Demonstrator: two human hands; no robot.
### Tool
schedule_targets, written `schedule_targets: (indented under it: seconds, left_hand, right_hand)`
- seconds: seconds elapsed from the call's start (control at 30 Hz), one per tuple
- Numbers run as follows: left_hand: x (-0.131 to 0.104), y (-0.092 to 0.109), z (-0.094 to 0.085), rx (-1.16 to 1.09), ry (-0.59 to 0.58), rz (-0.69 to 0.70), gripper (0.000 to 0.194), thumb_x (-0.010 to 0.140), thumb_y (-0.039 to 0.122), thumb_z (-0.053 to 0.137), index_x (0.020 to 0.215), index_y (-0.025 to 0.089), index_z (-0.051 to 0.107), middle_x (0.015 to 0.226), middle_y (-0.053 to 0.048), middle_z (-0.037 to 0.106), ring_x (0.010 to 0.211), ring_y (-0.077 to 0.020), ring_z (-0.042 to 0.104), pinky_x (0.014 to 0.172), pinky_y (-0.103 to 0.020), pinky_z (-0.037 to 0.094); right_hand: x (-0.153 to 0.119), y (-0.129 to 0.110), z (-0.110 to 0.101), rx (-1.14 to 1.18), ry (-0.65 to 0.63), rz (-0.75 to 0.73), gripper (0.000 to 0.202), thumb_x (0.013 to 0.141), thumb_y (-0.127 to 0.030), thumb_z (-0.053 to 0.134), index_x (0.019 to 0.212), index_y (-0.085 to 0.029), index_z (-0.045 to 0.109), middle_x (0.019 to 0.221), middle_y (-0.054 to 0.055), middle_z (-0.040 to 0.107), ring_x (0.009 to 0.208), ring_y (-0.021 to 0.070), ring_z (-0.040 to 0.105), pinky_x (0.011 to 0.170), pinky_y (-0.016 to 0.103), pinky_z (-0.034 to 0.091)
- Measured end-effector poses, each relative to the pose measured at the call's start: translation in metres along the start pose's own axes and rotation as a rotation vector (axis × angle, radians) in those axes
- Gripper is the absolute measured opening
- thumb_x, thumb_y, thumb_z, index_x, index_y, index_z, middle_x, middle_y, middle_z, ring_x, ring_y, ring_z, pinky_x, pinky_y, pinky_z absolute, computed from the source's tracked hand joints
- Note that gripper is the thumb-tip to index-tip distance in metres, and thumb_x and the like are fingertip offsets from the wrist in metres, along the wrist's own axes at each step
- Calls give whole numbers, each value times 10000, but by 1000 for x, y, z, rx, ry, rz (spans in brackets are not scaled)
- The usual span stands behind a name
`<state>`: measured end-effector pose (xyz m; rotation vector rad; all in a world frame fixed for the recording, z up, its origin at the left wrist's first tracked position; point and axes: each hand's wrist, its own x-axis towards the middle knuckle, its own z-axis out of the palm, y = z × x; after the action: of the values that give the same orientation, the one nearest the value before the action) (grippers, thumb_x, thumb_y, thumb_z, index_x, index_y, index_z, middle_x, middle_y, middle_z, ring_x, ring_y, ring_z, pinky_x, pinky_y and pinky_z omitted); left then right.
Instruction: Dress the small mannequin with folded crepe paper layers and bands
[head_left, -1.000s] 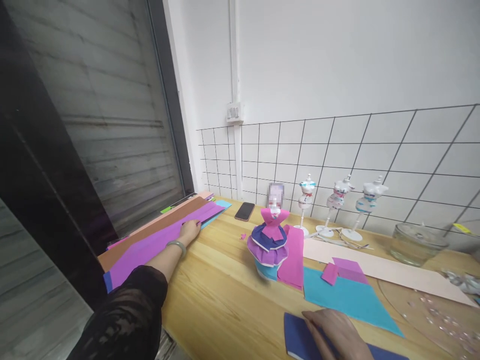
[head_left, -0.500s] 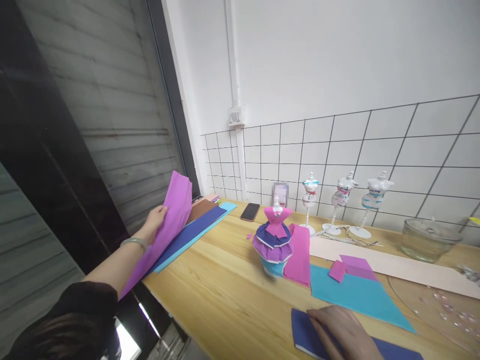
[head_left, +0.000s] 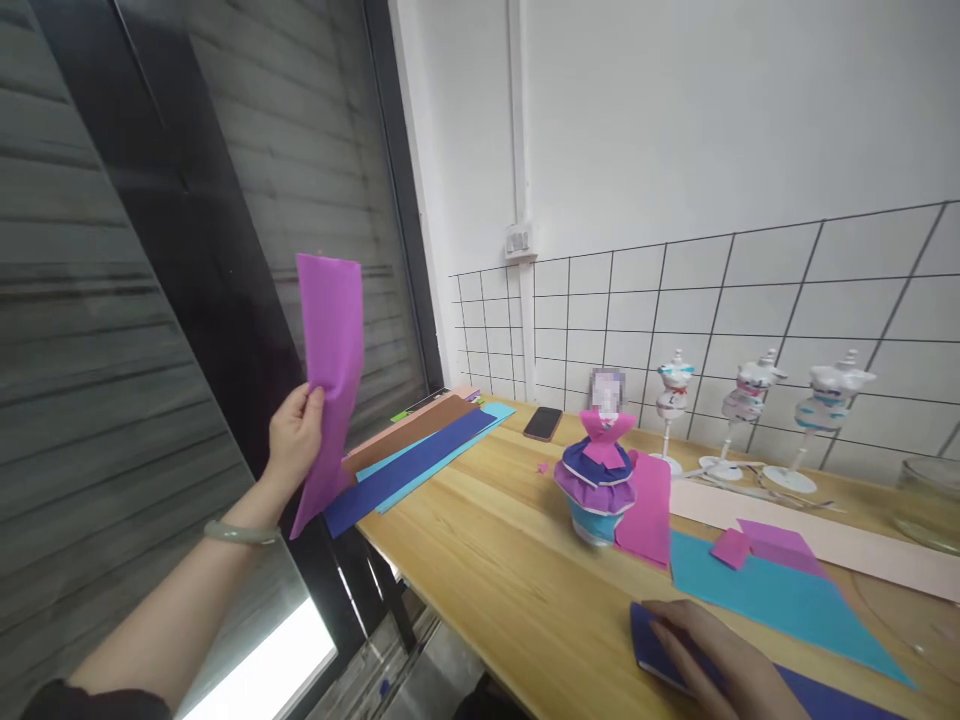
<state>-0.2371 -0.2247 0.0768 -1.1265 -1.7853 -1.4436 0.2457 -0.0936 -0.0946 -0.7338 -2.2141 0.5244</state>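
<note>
My left hand (head_left: 296,432), with a bangle on the wrist, pinches a long purple sheet (head_left: 334,335) and holds it upright off the table's left edge. Low on the right, my right hand (head_left: 716,655) rests on a folded dark blue piece (head_left: 652,655); its fingers lie over the piece, and whether they grip it is unclear. Between the hands stands a small dress form (head_left: 598,480) in a pink bodice and tiered navy, purple and light blue skirt. A pink sheet (head_left: 646,510) and a teal sheet (head_left: 780,600) lie to its right.
Brown (head_left: 420,430) and navy sheets (head_left: 420,470) lie at the table's left edge, the navy one overhanging. A phone (head_left: 543,423) is behind them. Three white dress forms (head_left: 742,395) stand by the wire grid, near a glass bowl (head_left: 930,500) at the right.
My left hand has raised the purple sheet clear of the sheets at the left, and it now stands more upright. The view has turned left. My right hand stays on the dark blue piece.
</note>
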Motion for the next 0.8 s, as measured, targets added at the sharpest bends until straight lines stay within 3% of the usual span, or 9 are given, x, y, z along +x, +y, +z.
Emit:
schedule_targets:
  seconds: [0.07,0.13,0.23,0.33,0.4,0.47,0.53,0.7,0.8]
  left_hand:
    - [-36,20,10,25,-81,129,307,896,364,443,1050,169,624,930,-33,692,835,-183,635,740,-282,493]
    - [-82,40,28,-11,-186,388,247,900,261,439,1031,158,622,921,-60,709,853,-187,660,749,-289,510]
    - [-163,69,58,-184,-371,805,341,900,130,341,1177,142,538,1087,-127,683,1113,-217,590,905,-376,482]
    - [-235,95,83,-254,-580,962,326,899,122,359,1171,145,537,1079,-121,689,1156,-233,560,951,-438,452]
    - [-267,110,94,-258,-704,942,308,890,114,377,1134,148,561,1072,-110,689,1088,-236,594,920,-436,465]
    - [-284,121,102,-315,-825,978,295,890,138,402,1137,155,564,1086,-96,683,1070,-238,595,918,-435,459]
    - [-289,129,108,-397,-917,1035,283,892,156,426,1138,171,564,1097,-79,678,1081,-229,582,934,-420,446]
    - [-286,151,112,-508,-1007,1105,245,897,157,464,1115,181,574,1118,-60,662,1104,-205,556,982,-382,409]
    - [-288,162,110,-523,-1068,1053,267,908,313,493,1123,176,573,1146,-79,646,1142,-229,531,983,-396,414]
  right_hand:
    - [4,-10,0,124,-65,162,334,854,-493,501,961,-224,667,983,80,714,871,215,683,742,277,566]
    - [9,-20,-4,294,-114,337,447,830,-557,505,1055,-194,637,985,107,708,842,229,679,755,319,560]
    - [12,-32,-17,683,-162,629,562,843,-590,468,1208,-169,538,1026,122,694,798,222,686,778,361,555]
    - [8,-39,-35,980,-186,878,541,862,-578,445,1231,-192,534,1086,115,686,926,256,676,790,387,557]
    - [-1,-38,-48,1055,-193,974,526,859,-593,441,1195,-212,578,1081,98,697,1008,276,650,811,391,552]
    - [-12,-34,-60,1016,-170,1022,544,847,-631,424,1137,-219,628,1079,91,702,1052,289,630,845,390,541]
    - [-26,-27,-70,838,-120,1036,533,826,-637,455,1092,-224,661,1123,83,688,1098,293,604,898,384,516]
    - [-56,-8,-82,282,-117,911,474,715,-509,659,1079,-205,676,1158,85,672,1101,310,599,948,403,483]
    - [-75,2,-78,121,-130,847,436,730,-450,641,1084,-198,682,1155,76,674,1077,300,617,930,388,499]
